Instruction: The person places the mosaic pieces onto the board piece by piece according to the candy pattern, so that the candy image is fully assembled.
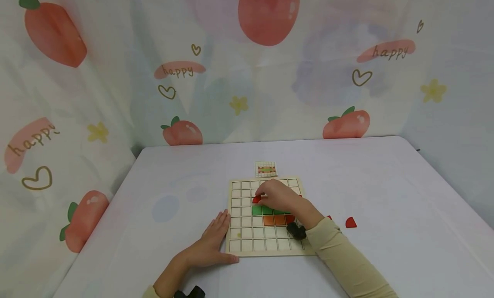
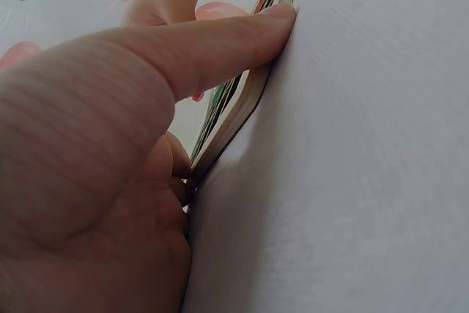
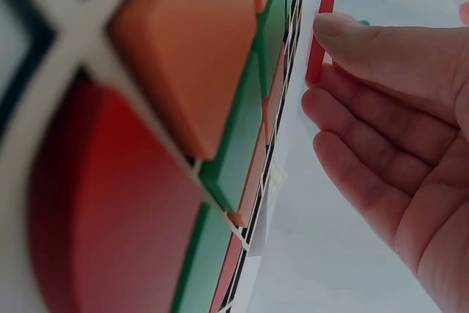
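A wooden grid board (image 1: 247, 245) lies on the white table. My left hand (image 1: 208, 246) touches its left edge with straight fingers, and the thumb (image 2: 227, 45) lies along the near edge. Above the board's upper middle, my right hand (image 1: 277, 196) pinches a thin red quarter-round piece (image 3: 319, 45) between thumb and fingers. Below that hand runs a row of green square tiles (image 1: 256, 210), partly covered by it. Orange square tiles (image 1: 274, 220) fill cells in the row nearer me, with a red rounded piece (image 1: 290, 219) at their right end.
A small pattern card (image 1: 265, 169) lies just beyond the board's far edge. To the right of the board is a loose red quarter-round piece (image 1: 350, 222); another red piece (image 1: 329, 217) peeks out by the right sleeve. Printed cloth (image 1: 270, 113) hangs behind the table.
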Demonstrator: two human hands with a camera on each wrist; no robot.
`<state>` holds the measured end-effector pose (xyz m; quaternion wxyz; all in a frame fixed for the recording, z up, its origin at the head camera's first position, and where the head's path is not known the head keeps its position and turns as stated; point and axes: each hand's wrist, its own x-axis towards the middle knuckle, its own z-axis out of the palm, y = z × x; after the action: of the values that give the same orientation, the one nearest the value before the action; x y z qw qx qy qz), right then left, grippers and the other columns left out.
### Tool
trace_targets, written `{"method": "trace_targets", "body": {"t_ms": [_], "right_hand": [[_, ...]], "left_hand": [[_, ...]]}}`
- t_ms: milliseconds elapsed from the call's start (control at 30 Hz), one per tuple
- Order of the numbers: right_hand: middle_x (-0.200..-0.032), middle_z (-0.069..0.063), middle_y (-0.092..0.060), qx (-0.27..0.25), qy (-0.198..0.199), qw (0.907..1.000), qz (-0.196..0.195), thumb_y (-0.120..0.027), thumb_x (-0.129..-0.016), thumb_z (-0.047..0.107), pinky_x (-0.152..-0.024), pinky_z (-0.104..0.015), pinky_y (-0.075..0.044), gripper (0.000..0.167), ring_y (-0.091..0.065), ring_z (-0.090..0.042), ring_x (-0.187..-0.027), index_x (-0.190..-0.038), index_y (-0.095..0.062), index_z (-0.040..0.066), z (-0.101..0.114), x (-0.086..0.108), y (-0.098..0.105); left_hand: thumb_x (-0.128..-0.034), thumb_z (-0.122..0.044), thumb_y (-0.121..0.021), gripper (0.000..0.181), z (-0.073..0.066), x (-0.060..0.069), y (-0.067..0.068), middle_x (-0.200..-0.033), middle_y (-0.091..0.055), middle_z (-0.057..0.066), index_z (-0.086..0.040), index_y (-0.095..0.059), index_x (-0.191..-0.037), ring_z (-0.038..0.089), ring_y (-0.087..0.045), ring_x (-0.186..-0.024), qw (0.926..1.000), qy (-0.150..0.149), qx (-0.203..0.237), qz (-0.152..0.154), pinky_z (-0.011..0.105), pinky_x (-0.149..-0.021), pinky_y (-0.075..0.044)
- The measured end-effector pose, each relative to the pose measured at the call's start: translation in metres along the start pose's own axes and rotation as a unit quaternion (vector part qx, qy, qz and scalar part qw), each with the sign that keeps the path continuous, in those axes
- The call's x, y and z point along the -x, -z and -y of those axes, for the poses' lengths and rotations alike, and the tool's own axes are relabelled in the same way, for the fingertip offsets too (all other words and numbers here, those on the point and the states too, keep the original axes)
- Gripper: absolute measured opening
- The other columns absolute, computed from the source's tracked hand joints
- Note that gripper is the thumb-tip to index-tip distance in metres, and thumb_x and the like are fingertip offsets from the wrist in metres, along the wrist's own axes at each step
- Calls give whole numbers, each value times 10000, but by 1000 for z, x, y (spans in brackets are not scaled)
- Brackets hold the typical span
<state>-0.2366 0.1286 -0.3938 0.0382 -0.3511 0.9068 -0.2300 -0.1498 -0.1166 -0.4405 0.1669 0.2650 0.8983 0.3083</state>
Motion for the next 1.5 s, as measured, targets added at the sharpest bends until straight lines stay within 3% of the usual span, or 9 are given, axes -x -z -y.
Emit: {"method": "trace_targets", "body": {"t_ms": [367, 1500], "right_hand": [[-931, -70, -670, 26, -155, 9998, 113, -695, -815, 83, -738, -324, -502, 178, -619, -202, -858, -977, -700, 10, 0, -4, -1], [-799, -5, -643, 610, 45, 9975, 357, -680, -819, 58, -666, -297, -474, 47, -567, -140, -715, -861, -701, 61, 1, -8, -4]], "left_hand": [[-727, -579, -668, 1110, 4, -1, -3, -1530, 36, 93, -24, -58, -1470, 219, 86, -1378, 10000, 38, -65, -23, 466, -1081, -33], [-728, -595, -656, 1117, 6, -2, -3, -1529, 55, 75, -31, -41, -1470, 202, 101, -1375, 9999, 26, -108, 16, 444, -1085, -21]]}}
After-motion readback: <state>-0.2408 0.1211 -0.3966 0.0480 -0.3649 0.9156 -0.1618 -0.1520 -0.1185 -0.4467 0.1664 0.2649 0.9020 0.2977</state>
